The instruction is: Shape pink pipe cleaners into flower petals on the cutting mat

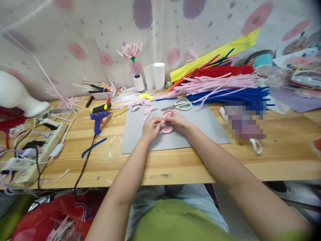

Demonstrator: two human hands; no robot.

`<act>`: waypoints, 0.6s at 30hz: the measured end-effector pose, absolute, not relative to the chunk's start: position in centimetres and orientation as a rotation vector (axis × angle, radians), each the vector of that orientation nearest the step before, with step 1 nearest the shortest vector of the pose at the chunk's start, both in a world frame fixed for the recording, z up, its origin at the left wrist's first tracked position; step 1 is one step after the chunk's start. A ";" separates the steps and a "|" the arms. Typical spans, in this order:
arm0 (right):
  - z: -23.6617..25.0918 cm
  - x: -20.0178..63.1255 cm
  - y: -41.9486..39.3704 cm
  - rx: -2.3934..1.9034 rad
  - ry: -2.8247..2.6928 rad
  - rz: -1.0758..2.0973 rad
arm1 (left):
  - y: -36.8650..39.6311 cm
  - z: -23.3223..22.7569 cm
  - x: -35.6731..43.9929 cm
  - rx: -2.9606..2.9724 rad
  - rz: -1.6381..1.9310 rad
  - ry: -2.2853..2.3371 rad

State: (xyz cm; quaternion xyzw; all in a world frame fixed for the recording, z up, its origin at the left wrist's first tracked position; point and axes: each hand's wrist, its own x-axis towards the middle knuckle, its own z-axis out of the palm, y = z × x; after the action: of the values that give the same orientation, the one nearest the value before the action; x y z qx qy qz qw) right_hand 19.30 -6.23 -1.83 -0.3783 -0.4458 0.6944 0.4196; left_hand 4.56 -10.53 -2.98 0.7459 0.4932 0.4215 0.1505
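Observation:
Over the grey cutting mat (200, 130), my left hand (150, 129) and my right hand (177, 121) meet and pinch a small pink pipe-cleaner petal (167, 115) between their fingertips. A second pink petal loop (166, 130) lies on the mat just below my hands. Several more pink petals (147, 109) are scattered on the mat's far left part. White-handled scissors (181, 105) rest at the mat's far edge, right behind my right hand.
A blue glue gun (98, 119) stands left of the mat, its cord running off the wooden table (276, 160). A power strip (45, 144) sits at far left. Bundles of pink, blue and red pipe cleaners (225, 87) are piled at back right. A finished pink flower (130, 52) stands at the back.

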 end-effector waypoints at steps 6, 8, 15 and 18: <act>-1.8 19.0 -6.2 -0.959 -1.220 1.708 | -10.5 -2.9 4.2 2.041 1.217 1.454; -1.4 19.8 -6.1 -0.991 -1.339 1.640 | -10.2 -3.0 4.1 1.873 1.237 1.470; -0.3 23.3 -6.4 -1.127 -2.212 1.322 | -9.2 -3.4 3.3 1.504 1.202 1.568; -0.9 23.0 -6.3 -1.175 -2.204 1.307 | -9.2 -3.5 3.3 1.503 1.175 1.585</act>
State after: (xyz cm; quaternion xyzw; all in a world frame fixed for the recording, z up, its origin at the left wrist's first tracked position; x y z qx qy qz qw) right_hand 23.02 -6.32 -0.86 -0.4113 -0.7718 0.4576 0.1607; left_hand 3.26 -9.21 -3.48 0.5731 0.6046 0.4479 0.3247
